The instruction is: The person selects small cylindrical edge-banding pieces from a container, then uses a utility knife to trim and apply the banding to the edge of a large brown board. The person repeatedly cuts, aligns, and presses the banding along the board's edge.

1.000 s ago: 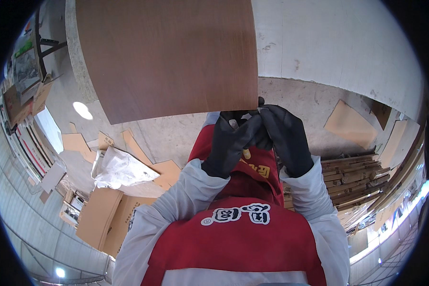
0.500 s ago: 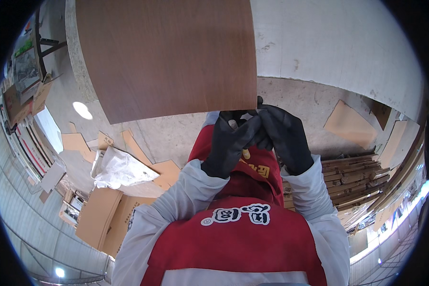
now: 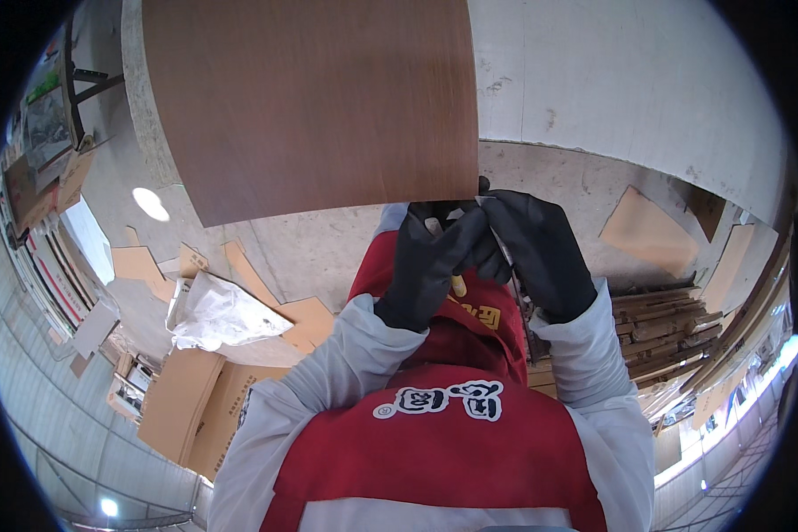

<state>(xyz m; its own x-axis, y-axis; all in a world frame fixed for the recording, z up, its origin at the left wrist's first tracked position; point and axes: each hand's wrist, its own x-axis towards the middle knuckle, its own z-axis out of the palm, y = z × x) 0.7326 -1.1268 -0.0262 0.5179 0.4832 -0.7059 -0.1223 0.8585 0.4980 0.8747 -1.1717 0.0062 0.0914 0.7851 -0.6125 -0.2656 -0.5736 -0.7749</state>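
A brown wood-grain board extends from the top of the view. My gloved left hand is closed just below the board's near right corner, its thumb reaching toward my other hand. A small pale object shows among its fingers; what it is, I cannot make out. My gloved right hand pinches at that corner, beside a thin, light sliver at the fingertips that is too small to name. The two hands are close together, over my red apron, and hide much of what they hold.
A pale worktop is at the upper right. Cardboard scraps and a crumpled white plastic sheet lie on the concrete floor. A folded carton lies lower left, stacked flat cardboard at the right, leaning boards far left.
My right hand has shifted slightly right and up, opening a narrow gap beside my left fingers. The board's near edge appears a little higher in view.
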